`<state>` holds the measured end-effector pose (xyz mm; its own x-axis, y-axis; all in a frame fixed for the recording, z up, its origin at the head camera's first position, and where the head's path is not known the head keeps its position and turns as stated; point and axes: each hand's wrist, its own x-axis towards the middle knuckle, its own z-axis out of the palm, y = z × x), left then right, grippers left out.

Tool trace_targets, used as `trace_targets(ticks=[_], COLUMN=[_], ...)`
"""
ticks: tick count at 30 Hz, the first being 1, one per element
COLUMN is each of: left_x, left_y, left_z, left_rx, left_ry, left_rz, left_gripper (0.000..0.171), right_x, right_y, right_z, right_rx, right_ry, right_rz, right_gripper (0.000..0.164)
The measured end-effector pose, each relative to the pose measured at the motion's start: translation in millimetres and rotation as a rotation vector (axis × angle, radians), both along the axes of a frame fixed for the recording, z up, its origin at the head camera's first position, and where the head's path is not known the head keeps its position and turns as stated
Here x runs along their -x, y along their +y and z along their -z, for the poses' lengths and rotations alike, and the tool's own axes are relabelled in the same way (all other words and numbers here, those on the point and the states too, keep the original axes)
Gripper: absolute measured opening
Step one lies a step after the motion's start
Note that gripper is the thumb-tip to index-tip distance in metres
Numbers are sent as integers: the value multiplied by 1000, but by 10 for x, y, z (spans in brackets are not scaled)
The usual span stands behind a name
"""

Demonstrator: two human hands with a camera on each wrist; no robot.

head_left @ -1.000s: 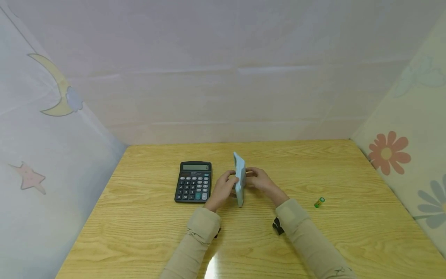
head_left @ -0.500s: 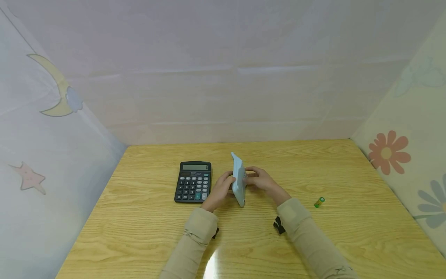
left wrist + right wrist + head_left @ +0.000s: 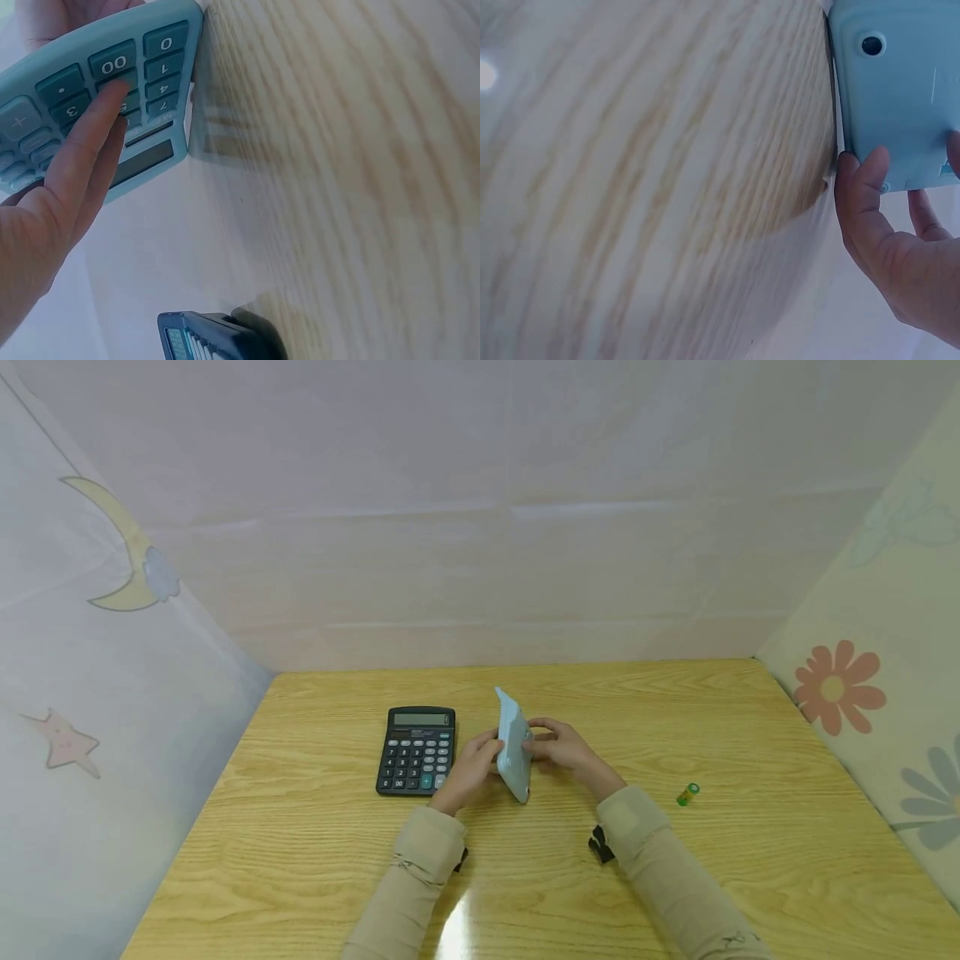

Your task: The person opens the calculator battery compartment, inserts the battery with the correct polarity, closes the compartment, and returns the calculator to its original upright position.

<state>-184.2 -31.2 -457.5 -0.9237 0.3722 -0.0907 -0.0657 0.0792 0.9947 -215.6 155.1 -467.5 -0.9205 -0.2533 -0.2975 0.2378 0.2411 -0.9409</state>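
A light blue calculator (image 3: pixel 514 748) stands on edge above the wooden table, its back turned right. My left hand (image 3: pixel 472 768) holds it from the left; in the left wrist view, two fingers (image 3: pixel 82 150) of that hand lie across the number keys. My right hand (image 3: pixel 564 748) grips it from the back side. In the right wrist view, the fingers (image 3: pixel 870 180) of that hand are at the casing's end edge, and a fingertip is near a small cover at the frame's right border. A round dark foot (image 3: pixel 872 46) shows on the back.
A black calculator (image 3: pixel 417 752) lies face up left of the hands. One small green battery (image 3: pixel 687 794) is on the table (image 3: pixel 300 860) at the right. Black pieces (image 3: pixel 601 845) show beside the sleeves. Fabric walls with printed shapes enclose the back and sides.
The light blue calculator has turned slightly, showing more of its back to the head view. My left hand has shifted a little left with it; the right hand has barely moved.
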Motion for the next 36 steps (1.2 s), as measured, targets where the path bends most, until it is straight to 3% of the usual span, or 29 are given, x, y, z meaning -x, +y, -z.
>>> trace_targets(ticks=[6,12,18,24,36], left_x=[-14,-91,-47,-156,-159], left_y=[-26,-39,-55,-61,-84], left_z=[-51,-191,-81,-296,-274], left_rx=[-27,-44,-53,-65,-30], left_ry=[-8,2,10,20,30], left_rz=[-11,-2,-24,-6,-24], left_gripper=[47,44,44,42,40], right_x=[6,6,2,-4,-12], right_y=[6,19,21,22,38], right_z=[21,27,5,0,17], right_rx=[-43,-60,-92,-127,-262], right_ry=[36,43,67,96,176], right_rz=[23,54,68,76,86], right_gripper=[53,52,50,50,48])
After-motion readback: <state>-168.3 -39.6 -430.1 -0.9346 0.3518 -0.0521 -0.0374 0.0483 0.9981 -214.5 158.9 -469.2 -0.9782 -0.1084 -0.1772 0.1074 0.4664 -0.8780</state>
